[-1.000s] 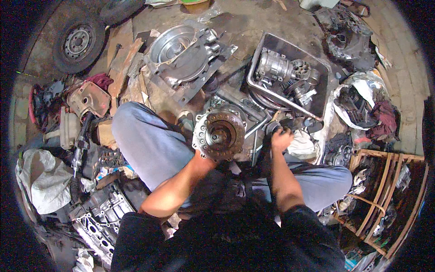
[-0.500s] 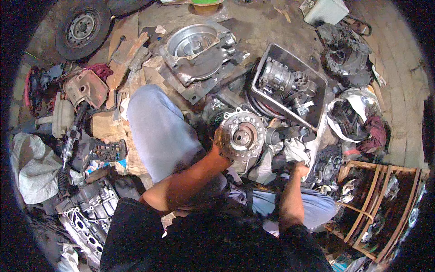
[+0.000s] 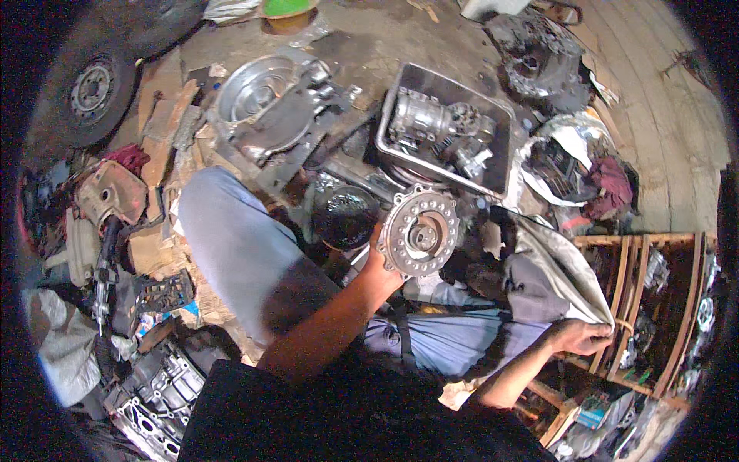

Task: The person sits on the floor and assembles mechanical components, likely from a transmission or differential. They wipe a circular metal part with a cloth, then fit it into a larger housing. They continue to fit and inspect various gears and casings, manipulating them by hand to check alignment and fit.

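Observation:
My left hand grips the lower left rim of a round metal gear-like part, whose flat face carries a ring of holes and a hub in the middle. It is held up in front of my lap, face toward me. Out to the right, my right hand is closed on the lower corner of a greyish-white cloth, which stretches up and left from my fingers over my right leg. The cloth does not touch the metal part. Behind my left hand lies a dark round pan with a wet, oily look.
A large metal housing sits ahead to the left. Right of it, a dark bin holds a cylindrical machine part. Farther right are a dirty casing and a white sack. A wooden rack, a wheel and an engine part surround me.
My right hand has moved right and toward me, pulling the cloth out from a bunch into a stretched sheet. The view has shifted; my left hand still holds the round metal part.

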Demonstrator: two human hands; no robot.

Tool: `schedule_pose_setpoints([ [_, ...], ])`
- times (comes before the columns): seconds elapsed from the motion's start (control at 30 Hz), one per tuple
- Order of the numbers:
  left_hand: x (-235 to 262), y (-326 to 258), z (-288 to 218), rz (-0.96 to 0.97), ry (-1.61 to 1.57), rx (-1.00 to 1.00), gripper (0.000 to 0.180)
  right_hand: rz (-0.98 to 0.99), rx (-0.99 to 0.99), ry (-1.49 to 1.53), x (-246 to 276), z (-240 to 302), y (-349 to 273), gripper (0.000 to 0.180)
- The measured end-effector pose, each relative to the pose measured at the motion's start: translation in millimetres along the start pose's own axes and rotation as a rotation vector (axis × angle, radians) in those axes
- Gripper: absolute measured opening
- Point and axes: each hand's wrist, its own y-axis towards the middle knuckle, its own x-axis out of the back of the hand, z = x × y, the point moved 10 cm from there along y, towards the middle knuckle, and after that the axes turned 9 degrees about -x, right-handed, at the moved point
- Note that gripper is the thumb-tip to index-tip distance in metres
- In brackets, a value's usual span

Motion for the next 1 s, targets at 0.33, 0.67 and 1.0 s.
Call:
schedule_pose_setpoints([
  [0.33,22.1,8.5,30.6,0.323,0.489,-0.13,0.046,0.858,-0.025,-0.33,-27.8,-53.1,-61.7,0.035],
  [0.67,74.8,20.2,34.2,-0.038,-0.15,0.183,0.048,1.776,0.187,-0.867,-82.3,-48.4,-162.5,0.045],
  [1.0,43.5,21.3,17.9,0.157,0.613,-0.2,0.013,1.197,-0.558,0.244,-82.0,18.9,-193.2,0.031],
])
